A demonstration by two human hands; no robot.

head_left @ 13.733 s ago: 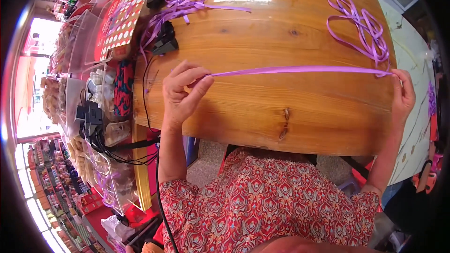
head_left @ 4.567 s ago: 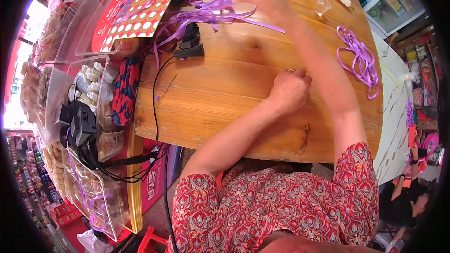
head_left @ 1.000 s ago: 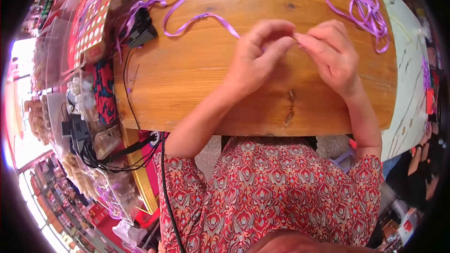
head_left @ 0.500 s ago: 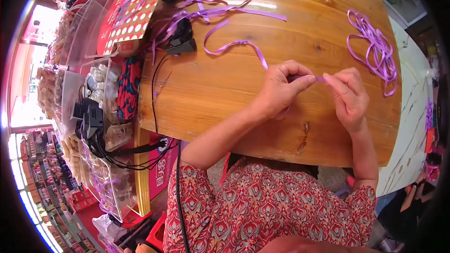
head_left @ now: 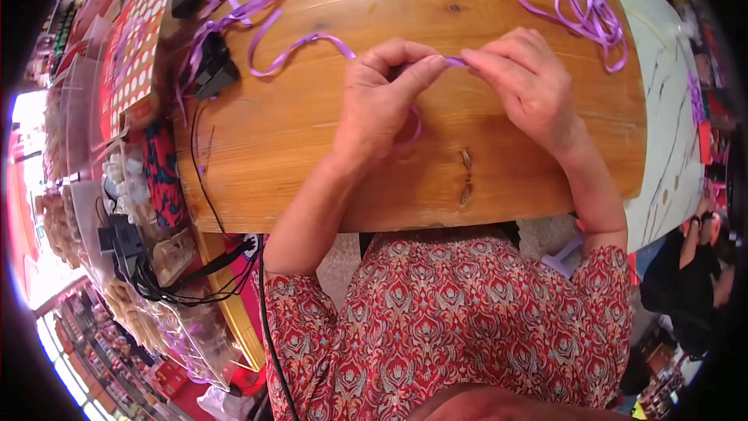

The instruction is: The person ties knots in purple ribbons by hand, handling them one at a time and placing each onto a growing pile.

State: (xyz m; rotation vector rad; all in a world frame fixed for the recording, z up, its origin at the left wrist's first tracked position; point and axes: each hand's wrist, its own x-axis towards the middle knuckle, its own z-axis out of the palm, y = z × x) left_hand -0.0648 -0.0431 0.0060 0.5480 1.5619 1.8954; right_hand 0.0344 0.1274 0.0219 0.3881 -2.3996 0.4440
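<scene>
A round wooden table (head_left: 296,148) with knots in its grain stands beside crowded shelves of clear plastic boxes (head_left: 86,187), bright daylight flooding in at the far left.

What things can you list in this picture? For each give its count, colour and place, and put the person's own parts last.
wooden table: one, brown, centre.
purple ribbon: one strand, from both hands toward the far left.
ribbon heap: one, purple, far right of the table.
black device: one, table's left edge, amid tangled ribbon.
dotted card: one, red with pale dots, left of the table.
black cables: several, lower left.
left hand: pinching the ribbon.
right hand: pinching the ribbon.
</scene>
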